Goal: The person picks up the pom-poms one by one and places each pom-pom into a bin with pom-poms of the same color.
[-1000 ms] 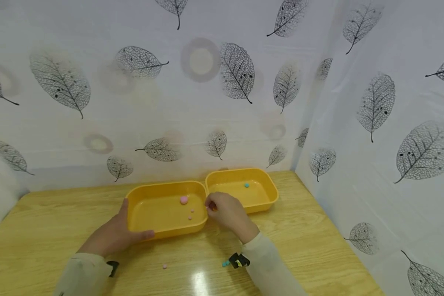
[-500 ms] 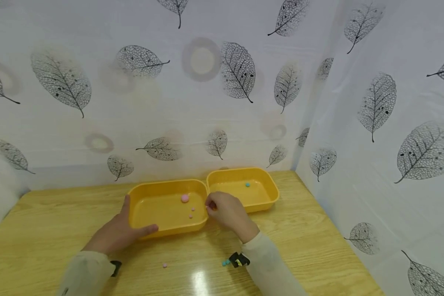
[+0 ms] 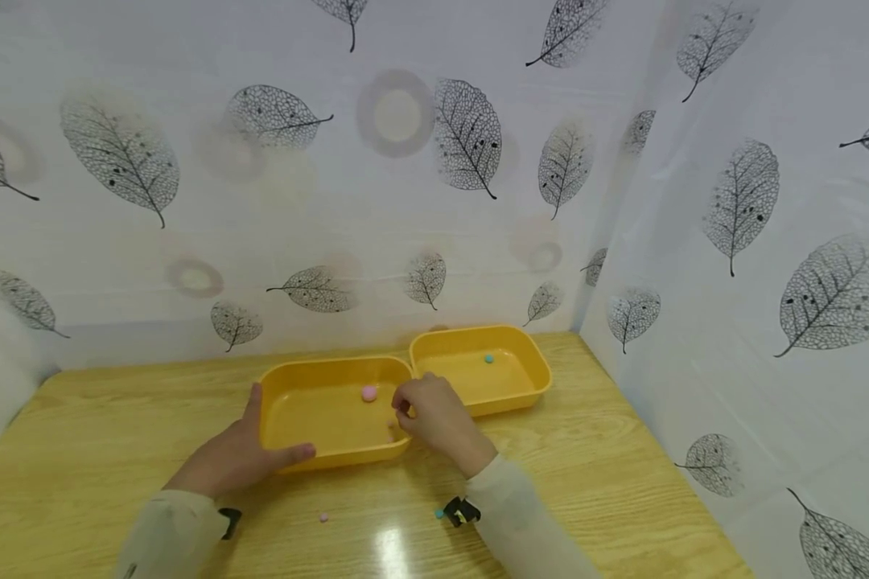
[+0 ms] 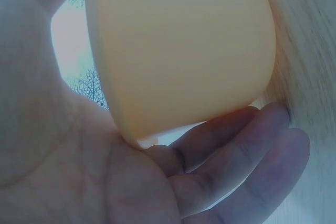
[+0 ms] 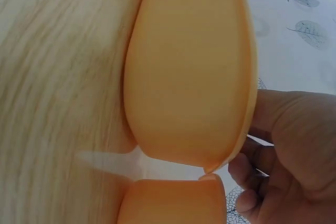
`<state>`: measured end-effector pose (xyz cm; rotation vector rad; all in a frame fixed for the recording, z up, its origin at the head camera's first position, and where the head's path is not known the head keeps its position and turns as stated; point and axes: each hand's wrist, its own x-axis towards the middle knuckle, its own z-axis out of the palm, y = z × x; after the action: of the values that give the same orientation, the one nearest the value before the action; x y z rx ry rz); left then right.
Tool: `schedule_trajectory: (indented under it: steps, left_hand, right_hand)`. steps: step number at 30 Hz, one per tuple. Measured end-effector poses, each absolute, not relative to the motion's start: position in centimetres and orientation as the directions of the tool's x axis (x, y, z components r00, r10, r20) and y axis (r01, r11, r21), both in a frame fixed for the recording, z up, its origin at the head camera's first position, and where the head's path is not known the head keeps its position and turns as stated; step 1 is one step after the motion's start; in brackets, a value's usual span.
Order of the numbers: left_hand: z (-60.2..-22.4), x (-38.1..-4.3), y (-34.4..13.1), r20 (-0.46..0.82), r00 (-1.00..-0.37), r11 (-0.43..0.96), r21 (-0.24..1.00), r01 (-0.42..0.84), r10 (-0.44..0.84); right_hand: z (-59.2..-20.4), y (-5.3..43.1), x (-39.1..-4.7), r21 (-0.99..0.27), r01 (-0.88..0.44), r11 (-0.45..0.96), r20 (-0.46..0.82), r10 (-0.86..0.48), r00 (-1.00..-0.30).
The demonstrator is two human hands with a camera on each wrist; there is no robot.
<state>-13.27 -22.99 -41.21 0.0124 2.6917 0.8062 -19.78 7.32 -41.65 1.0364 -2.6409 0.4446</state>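
In the head view my left hand [image 3: 228, 458] grips the left end of a yellow tray [image 3: 326, 459], thumb along its near rim. Fingers [image 4: 236, 145] wrap round its end wall in the left wrist view. My right hand [image 3: 438, 418] reaches over this tray's right end, thumb and forefinger pinched together. A speck of pink shows at those fingertips, seemingly a small pink ball. Inside the tray lie a larger pink ball [image 3: 369, 393] and two small pink ones by the near right corner. From the right wrist view, the right fingers [image 5: 244, 174] curl behind the rim.
A second yellow tray [image 3: 510, 401] stands at the right, its rim against the first; a small blue ball [image 3: 488, 359] lies in it. Nearer on the wooden table [image 3: 608, 474] are a pink ball [image 3: 323, 517] and a blue ball [image 3: 439, 514]. Leaf-patterned curtains rise behind and at right.
The left tray has shifted slightly right with my left hand on it. My right hand has moved left over its end. The small pink balls inside have rolled toward the near right corner.
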Motion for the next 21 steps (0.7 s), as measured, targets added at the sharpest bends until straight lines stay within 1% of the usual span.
schedule_trajectory:
  steps: [4,12,17,21]
  left_hand:
    - [-41.1,-13.3,-23.0,-0.310,-0.945,0.839,0.537,-0.087,0.100]
    - [-41.1,-13.4,-23.1,-0.310,-0.946,0.838,0.538,-0.089,0.099]
    - [-41.3,-13.3,-23.1,-0.312,-0.945,0.838,0.538,-0.088,0.101]
    - [-41.4,-13.2,-23.1,-0.311,-0.945,0.837,0.540,-0.091,0.098]
  right_hand:
    - [-42.2,7.2,-20.0,-0.151,-0.673,0.724,0.375,-0.588,-0.716]
    - [-42.4,7.3,-20.3,-0.180,-0.632,0.754,0.367,-0.544,-0.754]
    - [-42.6,7.2,-20.6,-0.194,-0.623,0.758,0.374,-0.530,-0.761]
    - [-42.7,6.8,-21.1,-0.178,-0.615,0.769,0.356,-0.532,-0.768]
